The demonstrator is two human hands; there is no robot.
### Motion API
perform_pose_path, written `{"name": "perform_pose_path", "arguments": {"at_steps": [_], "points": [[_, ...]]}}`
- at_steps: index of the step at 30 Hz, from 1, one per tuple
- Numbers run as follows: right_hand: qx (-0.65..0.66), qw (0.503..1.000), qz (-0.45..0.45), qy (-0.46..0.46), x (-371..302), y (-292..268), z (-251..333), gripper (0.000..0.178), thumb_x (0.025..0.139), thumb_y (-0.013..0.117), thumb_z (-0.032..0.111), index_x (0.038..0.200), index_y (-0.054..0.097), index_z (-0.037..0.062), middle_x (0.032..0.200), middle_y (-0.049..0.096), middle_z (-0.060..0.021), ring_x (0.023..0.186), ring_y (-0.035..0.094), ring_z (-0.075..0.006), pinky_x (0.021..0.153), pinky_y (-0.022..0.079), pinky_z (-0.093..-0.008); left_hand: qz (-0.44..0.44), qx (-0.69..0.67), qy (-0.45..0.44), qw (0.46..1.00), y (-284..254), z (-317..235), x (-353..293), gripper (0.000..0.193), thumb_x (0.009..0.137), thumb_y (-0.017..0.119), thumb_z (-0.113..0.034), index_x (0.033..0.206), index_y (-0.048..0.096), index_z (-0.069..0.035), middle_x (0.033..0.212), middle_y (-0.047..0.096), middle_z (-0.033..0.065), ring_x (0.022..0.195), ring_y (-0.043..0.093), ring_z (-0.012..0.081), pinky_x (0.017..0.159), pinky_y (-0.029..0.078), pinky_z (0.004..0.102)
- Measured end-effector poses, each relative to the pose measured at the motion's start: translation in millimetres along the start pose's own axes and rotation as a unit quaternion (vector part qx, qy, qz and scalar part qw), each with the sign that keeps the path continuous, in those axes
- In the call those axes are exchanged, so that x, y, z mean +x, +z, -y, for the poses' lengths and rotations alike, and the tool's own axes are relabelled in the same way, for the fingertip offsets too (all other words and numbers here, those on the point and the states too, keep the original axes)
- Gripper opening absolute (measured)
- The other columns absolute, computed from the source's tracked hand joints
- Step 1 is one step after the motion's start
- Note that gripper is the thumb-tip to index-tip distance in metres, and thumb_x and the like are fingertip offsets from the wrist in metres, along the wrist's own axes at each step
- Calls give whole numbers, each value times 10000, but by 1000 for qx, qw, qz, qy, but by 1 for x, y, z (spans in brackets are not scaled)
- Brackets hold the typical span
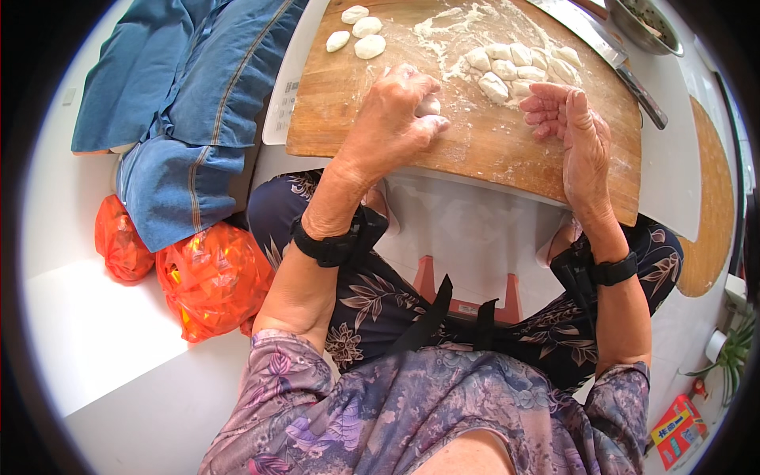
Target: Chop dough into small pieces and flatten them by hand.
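Note:
My left hand (pixel 393 119) is curled over a small piece of white dough (pixel 428 106) on the floury wooden board (pixel 491 154), thumb and fingers closed about it. To the right, my right hand (pixel 571 127) is held palm inward with its fingers stretched out and nothing in it. Just beyond its fingertips lies a cluster of several cut dough pieces (pixel 518 70), close together. At the board's far left are several flattened dough rounds (pixel 369 47), apart from the cluster. Loose flour (pixel 463 28) is spread across the far part of the board.
A knife (pixel 640 93) lies along the board's right edge, its dark handle pointing toward me. Behind it stands a metal bowl (pixel 653 24). Blue denim cloth (pixel 182 103) hangs at the left, above orange plastic bags (pixel 212 277). A red stool (pixel 467 307) shows below.

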State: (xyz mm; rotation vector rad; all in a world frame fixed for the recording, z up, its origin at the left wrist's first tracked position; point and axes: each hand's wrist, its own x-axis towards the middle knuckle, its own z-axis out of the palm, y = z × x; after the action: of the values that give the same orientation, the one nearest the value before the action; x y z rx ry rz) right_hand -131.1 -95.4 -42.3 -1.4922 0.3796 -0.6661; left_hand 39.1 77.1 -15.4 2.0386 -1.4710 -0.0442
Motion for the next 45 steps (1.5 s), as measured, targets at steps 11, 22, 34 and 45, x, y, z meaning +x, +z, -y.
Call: {"name": "perform_pose_path", "arguments": {"at_steps": [11,22,34,45], "points": [[3,1000,2,2,1,-1,-1,639,987,398,557,1061,662,-20,914,674,-100,806,594,-125,735,492,-249,54,14,-18,998,-11,2,1,363,803,692,-116,1114,617,56,1083,621,207,902,638,320,793,510,340],[-2,1000,5,0,1,3,3,627,999,393,533,1054,662,-31,893,670,-98,791,582,-124,717,481,-245,-14,154,38,987,41,24,26,932,918,282,-700,1445,289,69,1510,253,276,1438,176,375,1176,89,467],[4,1000,3,16,-1,5,4,592,1006,407,502,1055,668,-27,881,660,-86,781,565,-114,709,468,-241,50,167,3,985,42,17,21,865,939,316,-649,1462,278,38,1533,237,238,1447,173,343,1181,79,460],[6,1000,2,6,-2,5,2,548,1016,415,462,1042,673,-20,889,654,-76,784,555,-118,713,460,-244,26,194,-7,981,50,14,21,873,925,343,-651,1457,291,39,1534,248,224,1446,176,335,1179,75,469]]}}
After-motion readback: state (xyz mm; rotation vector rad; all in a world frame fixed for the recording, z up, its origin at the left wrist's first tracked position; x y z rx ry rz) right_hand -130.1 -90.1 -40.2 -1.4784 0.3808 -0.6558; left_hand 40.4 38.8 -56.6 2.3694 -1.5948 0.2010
